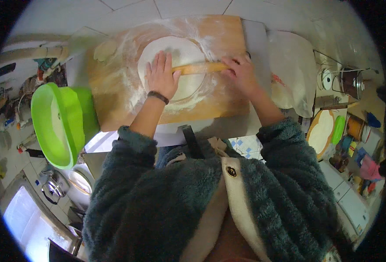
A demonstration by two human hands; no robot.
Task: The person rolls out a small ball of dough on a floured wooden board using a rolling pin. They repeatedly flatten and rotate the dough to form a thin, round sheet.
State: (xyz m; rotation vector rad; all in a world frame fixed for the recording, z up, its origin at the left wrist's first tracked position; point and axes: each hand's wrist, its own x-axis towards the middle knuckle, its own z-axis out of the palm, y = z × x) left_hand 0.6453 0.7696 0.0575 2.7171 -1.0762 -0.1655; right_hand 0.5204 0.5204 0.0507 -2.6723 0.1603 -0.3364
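A round, flat sheet of dough (188,88) lies on a wooden board (225,36) dusted with flour. Across its middle and right edge rests a wooden rolling pin (199,68). My left hand (162,73) is spread palm down over the sheet's left part, its thumb beside the pin's left end; whether the palm presses on the pin is hidden. The pin's right end is in my right hand (239,72), just past the sheet's right edge, with the fingers curled around it. A small pale piece of dough (105,50) lies near the board's upper left corner.
A bright green plastic basin (37,118) stands tilted left of the board. To the right lies a translucent plastic bag (291,65). A tiled wall rises behind the board. Farther off are a metal kettle (53,188) at the lower left and a green lid-like object (338,130) at the right.
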